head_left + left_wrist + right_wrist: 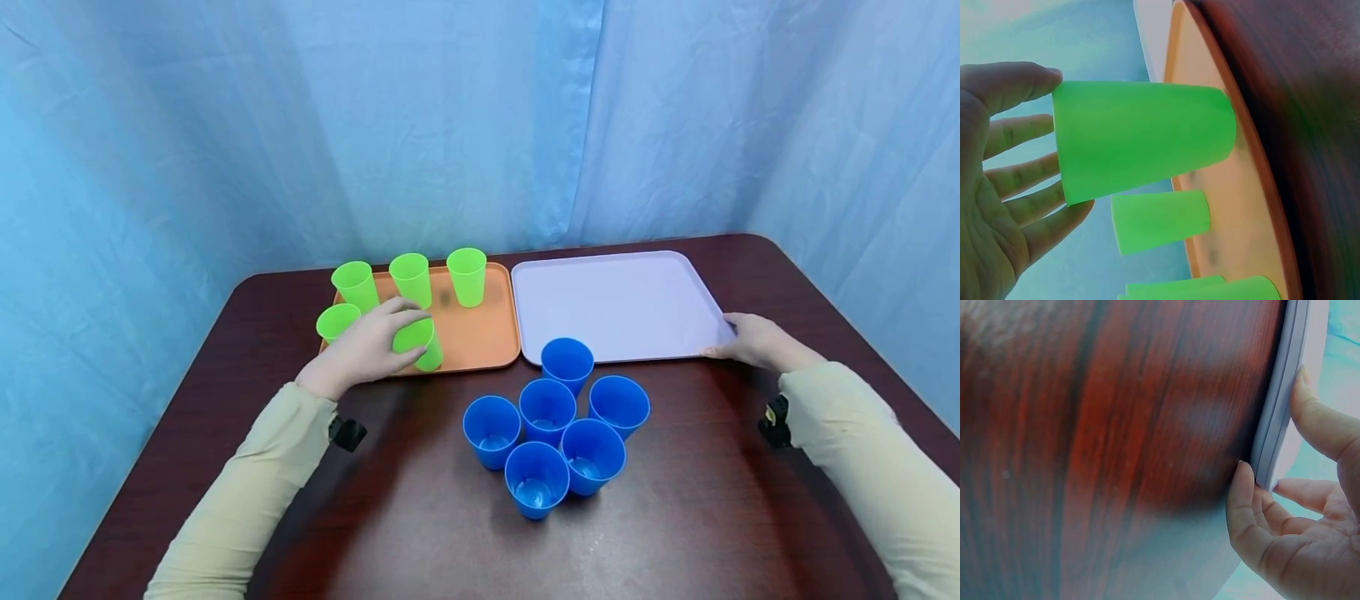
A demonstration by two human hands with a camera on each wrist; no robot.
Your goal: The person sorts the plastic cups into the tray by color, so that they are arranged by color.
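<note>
Left hand (367, 346) clamped around a green cup (420, 342) over the orange tray (480, 337); right hand (757, 340) pinching the lilac tray (615, 304); a careless swing may topple neighbouring cups.

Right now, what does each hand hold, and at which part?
Left hand grips a green cup near its rim. Right hand pinches the lilac tray at its near right corner.
</note>
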